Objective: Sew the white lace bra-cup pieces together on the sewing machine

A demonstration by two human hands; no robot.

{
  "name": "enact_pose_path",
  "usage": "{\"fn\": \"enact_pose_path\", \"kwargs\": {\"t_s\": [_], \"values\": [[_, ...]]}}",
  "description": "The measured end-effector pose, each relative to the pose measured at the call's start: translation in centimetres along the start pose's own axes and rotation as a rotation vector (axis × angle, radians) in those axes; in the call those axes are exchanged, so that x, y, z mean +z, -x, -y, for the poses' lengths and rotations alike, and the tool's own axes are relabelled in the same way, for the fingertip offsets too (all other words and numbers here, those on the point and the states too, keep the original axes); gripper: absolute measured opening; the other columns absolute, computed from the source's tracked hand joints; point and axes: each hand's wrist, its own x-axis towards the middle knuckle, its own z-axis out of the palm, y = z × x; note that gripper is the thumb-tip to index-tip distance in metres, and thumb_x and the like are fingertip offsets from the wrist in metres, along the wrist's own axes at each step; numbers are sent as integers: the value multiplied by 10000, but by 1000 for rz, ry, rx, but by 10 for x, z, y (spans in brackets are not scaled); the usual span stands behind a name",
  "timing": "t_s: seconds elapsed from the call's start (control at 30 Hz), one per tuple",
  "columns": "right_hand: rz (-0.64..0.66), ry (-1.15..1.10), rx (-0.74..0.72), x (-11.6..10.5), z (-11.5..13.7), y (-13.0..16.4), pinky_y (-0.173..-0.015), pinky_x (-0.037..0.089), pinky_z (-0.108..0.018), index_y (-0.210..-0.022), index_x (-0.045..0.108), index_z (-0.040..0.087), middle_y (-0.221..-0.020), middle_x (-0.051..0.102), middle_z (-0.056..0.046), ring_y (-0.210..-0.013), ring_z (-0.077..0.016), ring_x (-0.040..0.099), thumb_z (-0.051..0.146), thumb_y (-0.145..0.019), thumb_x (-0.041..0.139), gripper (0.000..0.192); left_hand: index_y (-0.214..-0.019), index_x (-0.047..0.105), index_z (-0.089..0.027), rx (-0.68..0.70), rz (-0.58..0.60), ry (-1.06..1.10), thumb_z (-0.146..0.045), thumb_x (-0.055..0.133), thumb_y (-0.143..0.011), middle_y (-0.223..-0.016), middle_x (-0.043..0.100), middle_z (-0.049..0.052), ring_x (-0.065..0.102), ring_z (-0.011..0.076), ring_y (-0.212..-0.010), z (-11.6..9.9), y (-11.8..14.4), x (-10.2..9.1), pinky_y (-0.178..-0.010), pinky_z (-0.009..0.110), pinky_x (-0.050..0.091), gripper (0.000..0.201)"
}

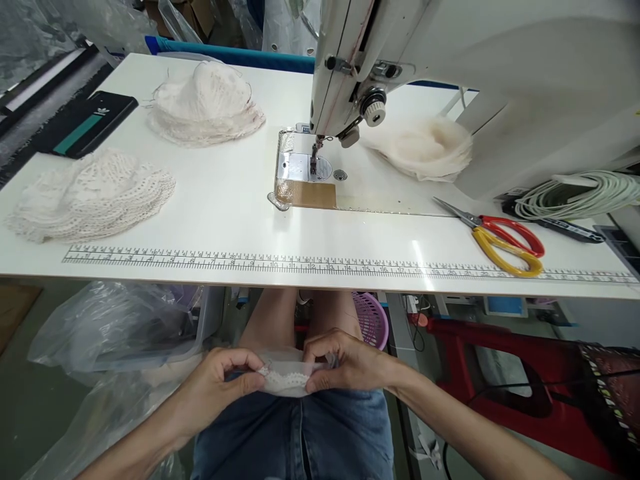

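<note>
Over my lap, below the table's front edge, both hands pinch one small white lace-trimmed fabric piece (287, 379). My left hand (220, 385) grips its left end with thumb and fingers. My right hand (345, 363) grips the right end, fingers curled over the cloth. The piece is stretched between them above my denim shorts (300, 433). Up on the table stands the white sewing machine (400, 60), its needle and presser foot (314, 157) bare, well away from my hands.
Two stacks of lace pieces lie on the white table (240, 220): front left (90, 197) and back left (205, 103). Sheer pieces (425, 147) sit right of the needle. Red-and-yellow scissors (500, 237), a dark phone (85, 123), coiled cord (580, 193), plastic bags (115, 327), a red stool (525, 373).
</note>
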Motion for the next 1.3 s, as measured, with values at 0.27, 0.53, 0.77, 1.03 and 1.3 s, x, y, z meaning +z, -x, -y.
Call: {"fn": "enact_pose_path", "kwargs": {"t_s": [0.27,0.53,0.77,1.03,1.3], "values": [[0,26,-8,0,-2,-3,-548,348,-186,-763,638,111,-712,535,7,-631,-94,471,343,-755,676,235,-976,661,-212,24,-64,-262,-429,688,-700,-941,620,37,534,221,-899,3,-1,5,-790,272,387,353],[26,46,-5,-2,1,1,-571,384,-193,-793,650,119,-736,559,-5,-649,-106,501,392,-767,659,274,-703,653,-183,72,-5,-351,-397,546,-803,-741,520,-13,499,164,-743,-1,-4,9,-659,210,354,260],[47,-16,-8,3,2,-5,-540,359,-178,-796,641,124,-709,529,22,-626,-91,479,486,-684,707,385,-658,631,-159,105,46,-223,-330,546,-804,-665,502,-25,463,135,-679,0,-5,9,-626,205,317,241],[6,-74,-5,5,2,-8,-536,363,-176,-719,641,102,-694,542,12,-603,-80,475,479,-683,708,384,-734,643,-120,-1,126,2,-466,630,-750,-611,463,-37,352,103,-596,-5,-2,9,-540,206,232,346],[22,-86,-8,5,2,-9,-545,374,-178,-720,652,99,-694,541,9,-610,-82,493,444,-685,717,353,-748,636,-131,17,122,-22,-464,593,-784,-654,525,-23,422,117,-635,-1,-3,7,-577,197,295,338]]}}
